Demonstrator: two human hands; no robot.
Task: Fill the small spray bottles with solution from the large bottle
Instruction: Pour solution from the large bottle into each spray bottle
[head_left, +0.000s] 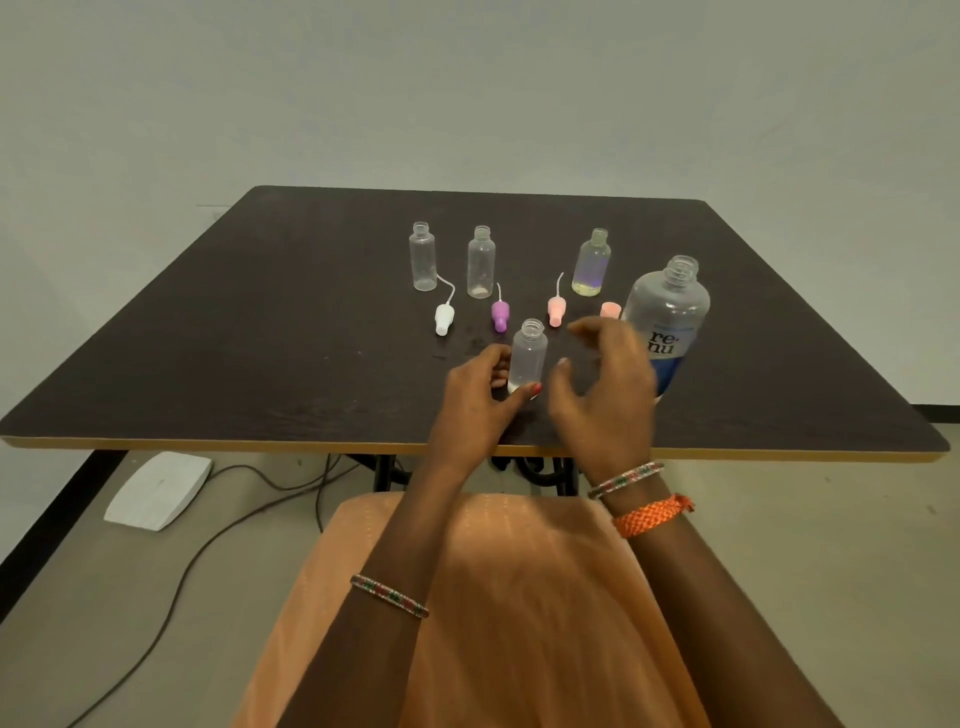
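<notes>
A small clear bottle (528, 353) stands uncapped near the table's front; my left hand (480, 400) grips its base with thumb and fingers. My right hand (608, 384) hovers just right of it, fingers spread and loosely curved, holding nothing. The large uncapped bottle (670, 317) with a blue label stands upright behind my right hand. Three more small uncapped bottles stand in a back row: left (423, 257), middle (481, 262), right (592, 262), the right one with some yellowish liquid at its bottom.
Spray tops with thin tubes lie on the dark table (260, 338): white (444, 318), purple (500, 314), pink (556, 309). A pink cap (610, 310) sits by the large bottle. Droplets wet the table near the purple top. A white pedal and cables lie on the floor.
</notes>
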